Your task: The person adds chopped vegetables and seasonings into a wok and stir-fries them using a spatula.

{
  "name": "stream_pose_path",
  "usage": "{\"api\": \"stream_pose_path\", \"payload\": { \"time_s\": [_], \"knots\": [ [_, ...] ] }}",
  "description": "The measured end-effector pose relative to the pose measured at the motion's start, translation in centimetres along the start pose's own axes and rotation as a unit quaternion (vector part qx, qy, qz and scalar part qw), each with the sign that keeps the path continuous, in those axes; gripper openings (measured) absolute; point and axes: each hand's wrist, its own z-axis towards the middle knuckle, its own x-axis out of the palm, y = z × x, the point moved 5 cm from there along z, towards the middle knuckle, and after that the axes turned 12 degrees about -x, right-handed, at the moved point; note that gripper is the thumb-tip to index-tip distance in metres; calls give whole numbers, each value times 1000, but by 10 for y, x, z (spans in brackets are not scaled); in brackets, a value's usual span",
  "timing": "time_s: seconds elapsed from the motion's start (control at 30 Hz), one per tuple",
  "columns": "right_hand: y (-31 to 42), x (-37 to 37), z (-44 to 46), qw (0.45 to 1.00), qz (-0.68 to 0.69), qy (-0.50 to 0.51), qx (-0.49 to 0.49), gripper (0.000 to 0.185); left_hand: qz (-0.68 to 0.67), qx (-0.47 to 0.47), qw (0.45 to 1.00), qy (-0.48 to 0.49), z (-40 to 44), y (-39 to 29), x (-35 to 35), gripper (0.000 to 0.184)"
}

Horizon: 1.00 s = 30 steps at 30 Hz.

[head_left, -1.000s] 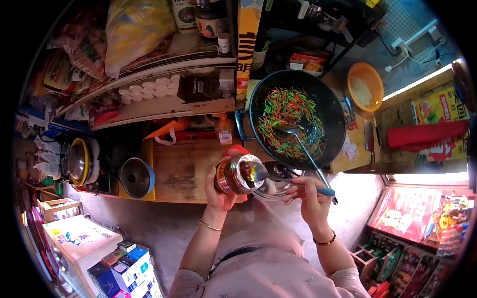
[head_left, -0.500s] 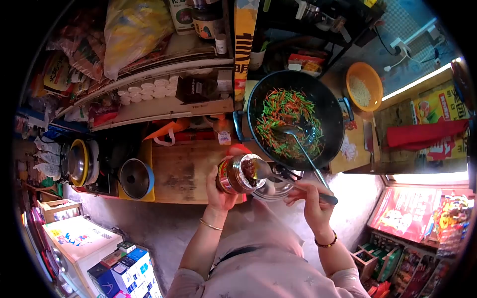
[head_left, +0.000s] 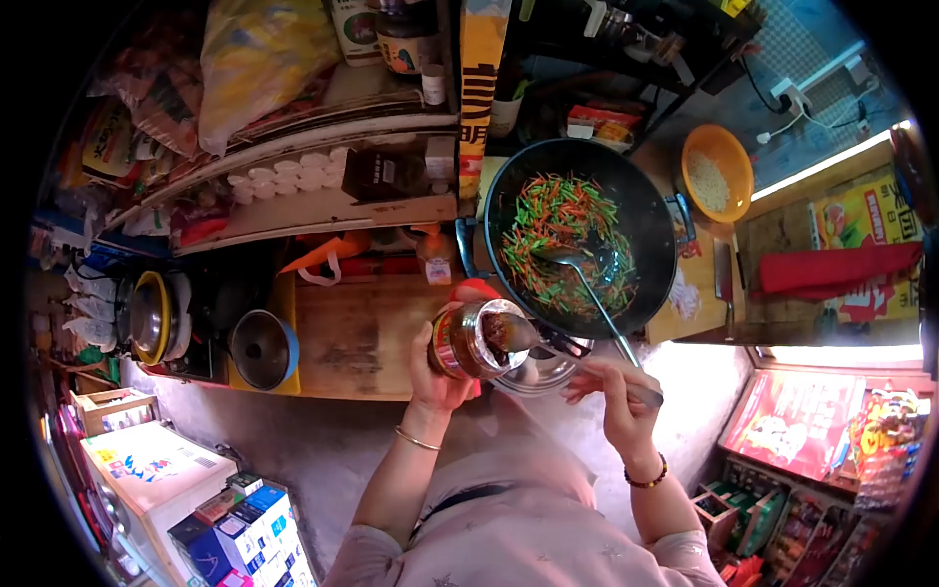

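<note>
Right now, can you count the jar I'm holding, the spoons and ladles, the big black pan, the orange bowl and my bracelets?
Jar in your left hand: 1 jar
Spoons and ladles: 2, spoon and ladle
Big black pan: 1
Orange bowl: 1
Bracelets: 2, gold bracelet and beaded bracelet
Total: 7

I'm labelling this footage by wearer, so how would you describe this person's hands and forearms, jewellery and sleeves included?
Both hands are ungloved. Above the left hand is a thin, smooth gold-coloured bangle; above the right hand, a bracelet of round dark beads with some lighter ones. The pale pink sleeves stop near the elbows, leaving the forearms uncovered.
</note>
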Motion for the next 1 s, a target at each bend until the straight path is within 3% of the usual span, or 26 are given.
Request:
{"api": "stream_pose_path", "payload": {
  "time_s": [0.17, 0.23, 0.37, 0.5, 0.57, 0.6, 0.67, 0.77, 0.8, 0.87, 1.0],
  "knots": [
    [-3, -4, 1, 1000, 20, 9, 17, 25, -2, -6, 1000, -3, 6, 5, 1, 59],
    [-9, -9, 2, 988, 126, -61, 67, 27, -4, -11, 1000, -5, 7, 6, 1, 61],
    [-23, -25, 16, 970, 209, -99, 78, 28, 20, 3, 1000, -13, 12, 7, 4, 67],
    [-43, -62, 62, 983, 70, -166, 31, 26, 49, 17, 999, -13, 9, 4, 5, 71],
    [-70, -77, 85, 989, -64, -126, -53, 22, 37, 17, 999, 1, 6, 1, 6, 69],
    [-83, -84, 92, 988, -65, -126, -55, 22, 35, 22, 999, 7, 4, -1, 6, 68],
    [-92, -81, 104, 951, -283, -13, -120, 19, 39, 40, 998, -8, -1, -2, 3, 66],
    [-102, -82, 109, 945, -297, 14, -139, 19, 43, 48, 998, -1, -4, -5, 6, 66],
    [-107, -81, 108, 945, -297, 15, -138, 19, 32, 45, 998, -4, -4, -5, 6, 65],
    [-120, -90, 105, 982, -163, -84, -55, 20, 18, 39, 999, -10, -4, -5, 2, 64],
    [-125, -96, 98, 986, -66, -150, -2, 23, -21, 30, 999, -8, 0, -3, -5, 62]
  ]
}}
